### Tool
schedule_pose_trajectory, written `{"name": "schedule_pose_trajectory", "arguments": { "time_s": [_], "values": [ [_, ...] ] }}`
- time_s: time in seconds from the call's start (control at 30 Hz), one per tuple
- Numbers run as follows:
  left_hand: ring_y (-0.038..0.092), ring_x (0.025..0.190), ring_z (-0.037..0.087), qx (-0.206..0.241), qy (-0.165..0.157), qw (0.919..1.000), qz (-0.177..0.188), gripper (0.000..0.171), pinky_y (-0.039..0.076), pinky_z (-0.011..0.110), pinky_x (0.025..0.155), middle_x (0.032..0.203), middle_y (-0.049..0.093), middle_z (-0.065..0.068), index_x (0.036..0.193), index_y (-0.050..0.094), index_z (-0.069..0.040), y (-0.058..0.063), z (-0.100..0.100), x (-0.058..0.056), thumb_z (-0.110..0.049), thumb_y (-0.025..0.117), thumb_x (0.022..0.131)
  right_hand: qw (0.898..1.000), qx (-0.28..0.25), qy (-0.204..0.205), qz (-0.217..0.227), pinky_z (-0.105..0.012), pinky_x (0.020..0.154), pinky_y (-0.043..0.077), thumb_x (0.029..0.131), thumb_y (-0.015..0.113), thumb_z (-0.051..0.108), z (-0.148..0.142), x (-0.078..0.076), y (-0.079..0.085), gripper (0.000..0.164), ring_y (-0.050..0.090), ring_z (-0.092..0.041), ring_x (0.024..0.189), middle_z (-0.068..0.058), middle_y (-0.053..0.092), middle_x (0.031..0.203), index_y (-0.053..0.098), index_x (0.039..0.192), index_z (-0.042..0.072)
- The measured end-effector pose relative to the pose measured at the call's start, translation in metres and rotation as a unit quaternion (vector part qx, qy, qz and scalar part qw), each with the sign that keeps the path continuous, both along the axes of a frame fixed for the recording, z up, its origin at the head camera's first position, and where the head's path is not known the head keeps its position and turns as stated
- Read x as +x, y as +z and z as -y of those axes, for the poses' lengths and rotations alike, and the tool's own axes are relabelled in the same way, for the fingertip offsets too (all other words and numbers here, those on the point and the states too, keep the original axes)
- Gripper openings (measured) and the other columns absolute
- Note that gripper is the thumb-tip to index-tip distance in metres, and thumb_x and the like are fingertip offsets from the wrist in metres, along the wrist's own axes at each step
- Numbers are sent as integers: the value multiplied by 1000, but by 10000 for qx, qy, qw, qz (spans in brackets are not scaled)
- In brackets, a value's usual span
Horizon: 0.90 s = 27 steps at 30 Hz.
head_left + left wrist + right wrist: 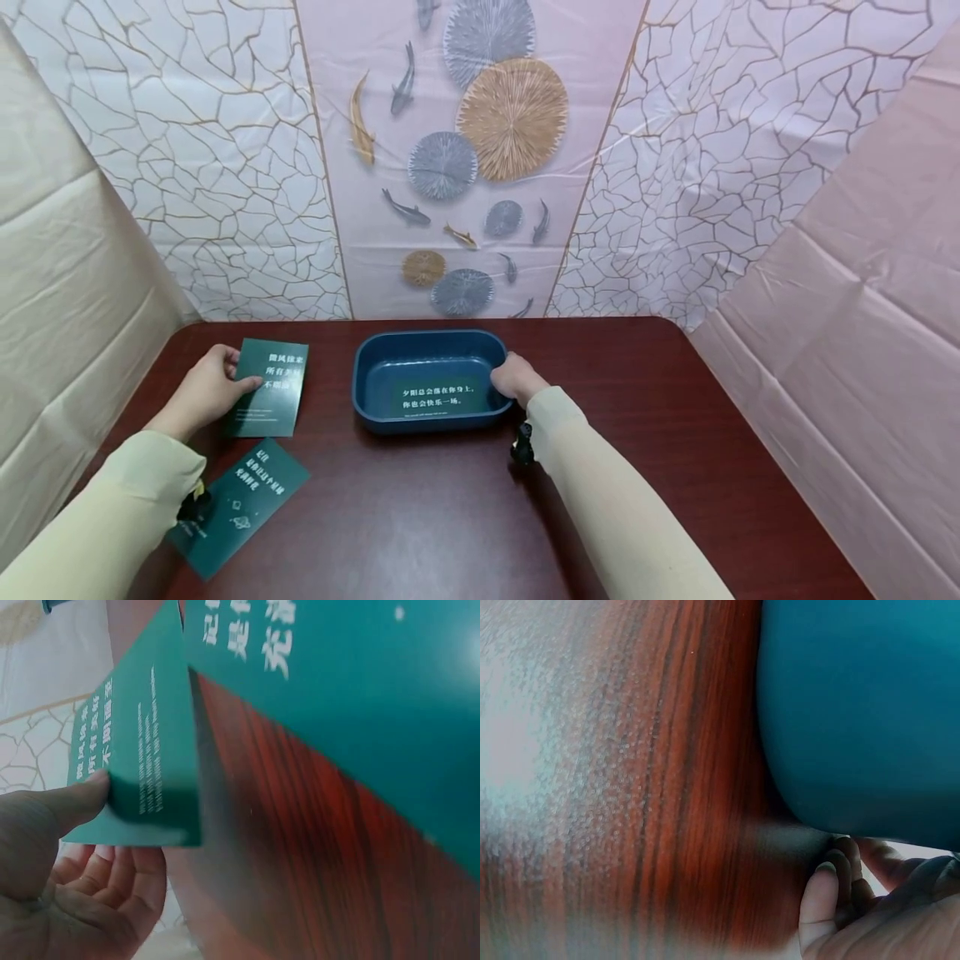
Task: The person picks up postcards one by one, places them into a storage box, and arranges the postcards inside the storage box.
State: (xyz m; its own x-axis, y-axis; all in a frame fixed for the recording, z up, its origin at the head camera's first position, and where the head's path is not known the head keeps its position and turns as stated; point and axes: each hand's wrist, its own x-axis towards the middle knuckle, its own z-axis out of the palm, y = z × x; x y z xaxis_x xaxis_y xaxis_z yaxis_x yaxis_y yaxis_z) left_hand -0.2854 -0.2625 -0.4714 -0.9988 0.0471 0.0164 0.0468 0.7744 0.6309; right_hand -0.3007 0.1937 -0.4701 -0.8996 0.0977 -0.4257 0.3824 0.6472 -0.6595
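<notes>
My left hand (204,393) pinches the edge of a green card with white printed text (272,408), thumb on its face. The left wrist view shows that card (142,772) raised at a tilt, the fingers curled behind it. A second green card (251,510) lies slantwise on the table below it, partly under the left wrist. At the table's back middle stands a blue rectangular tub (435,427) with a green text card (438,395) inside. My right hand (517,379) grips the tub's right end at the rim. In the right wrist view, fingers (821,892) curl beside the tub's outer wall.
The dark red wooden table (420,517) has a shiny surface. A patterned cloth (465,208) hangs behind its back edge, with pale cloth sheets (840,308) at both sides. A small black device (522,444) is worn at the right wrist.
</notes>
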Motion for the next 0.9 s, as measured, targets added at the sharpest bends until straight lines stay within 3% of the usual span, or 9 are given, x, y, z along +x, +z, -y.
{"name": "schedule_pose_trajectory", "arguments": {
  "time_s": [0.23, 0.43, 0.63, 0.9],
  "values": [
    [47, 92, 39, 121, 48, 9994, -306, 50, 45, 47, 71, 108, 44, 27, 134, 33, 9, 8, -13, 2, -14, 58, 97, 10000, 9, 81, -51, -50, 106, 34, 100, 40, 12, -1, 1, 2, 60, 29, -32, 138, -17, 19, 157, 14, 153, -1],
    [50, 91, 38, 207, -1, 9974, -687, 43, 44, 46, 72, 108, 50, 27, 132, 38, 7, 19, -17, 4, -11, 56, 98, 9999, -14, 126, -11, -49, 106, 34, 100, 40, 12, -1, 0, 1, 61, 28, -31, 138, -16, 18, 158, 13, 153, -1],
    [50, 94, 38, 299, -47, 9946, -997, 37, 43, 51, 76, 110, 52, 26, 127, 44, 8, 34, -25, 1, -16, 53, 100, 9999, -58, 87, -4, -49, 106, 34, 101, 40, 13, 1, 1, 2, 61, 28, -31, 138, -16, 19, 157, 13, 153, 0],
    [51, 100, 39, 289, -257, 9936, -1057, 40, 44, 55, 82, 123, 50, 28, 130, 45, 4, 55, -47, 1, -23, 51, 102, 9999, -102, 91, 7, -49, 106, 33, 100, 40, 13, 0, 0, 0, 61, 27, -31, 139, -15, 18, 158, 13, 154, 0]
  ]
}}
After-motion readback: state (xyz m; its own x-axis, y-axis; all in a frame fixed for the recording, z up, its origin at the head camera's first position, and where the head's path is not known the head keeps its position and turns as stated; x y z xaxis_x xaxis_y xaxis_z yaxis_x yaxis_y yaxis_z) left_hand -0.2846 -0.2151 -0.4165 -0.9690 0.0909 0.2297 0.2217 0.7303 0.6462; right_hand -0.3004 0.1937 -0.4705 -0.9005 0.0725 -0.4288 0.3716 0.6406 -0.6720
